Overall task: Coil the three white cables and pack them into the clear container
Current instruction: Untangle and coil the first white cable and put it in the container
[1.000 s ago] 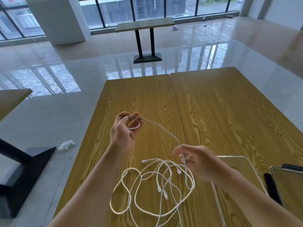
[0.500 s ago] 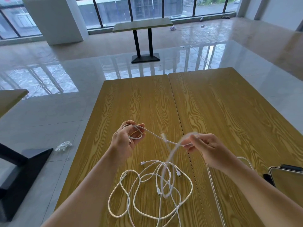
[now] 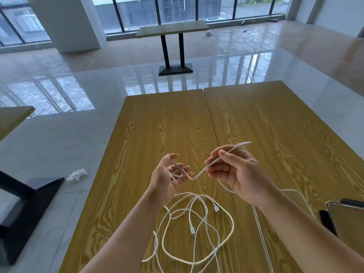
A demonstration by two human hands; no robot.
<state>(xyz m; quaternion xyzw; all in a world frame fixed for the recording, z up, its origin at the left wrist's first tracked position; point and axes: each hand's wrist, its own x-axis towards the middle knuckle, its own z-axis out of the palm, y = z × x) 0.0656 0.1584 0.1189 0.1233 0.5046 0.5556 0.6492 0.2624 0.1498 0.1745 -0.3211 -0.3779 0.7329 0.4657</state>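
Observation:
One white cable point(image 3: 199, 174) runs between my two hands above the wooden table point(image 3: 169, 123). My left hand point(image 3: 167, 178) holds a small coil of it in curled fingers. My right hand point(image 3: 236, 172) pinches the same cable a short way along, and its free end sticks out past my fingers up and to the right. A loose tangle of white cables point(image 3: 197, 223) lies on the table below my hands. The clear container point(image 3: 260, 229) stands at the lower right, largely hidden by my right forearm.
A dark phone point(image 3: 328, 223) and a shiny tray-like object point(image 3: 346, 223) lie at the table's right edge. A second table point(image 3: 173, 29) stands far back. A black table base point(image 3: 29, 198) and a white scrap point(image 3: 76, 174) are on the floor at left.
My right hand rose from beside the tangle and came close to my left hand, lifting the cable's tail off the table. The slack between my hands shortened.

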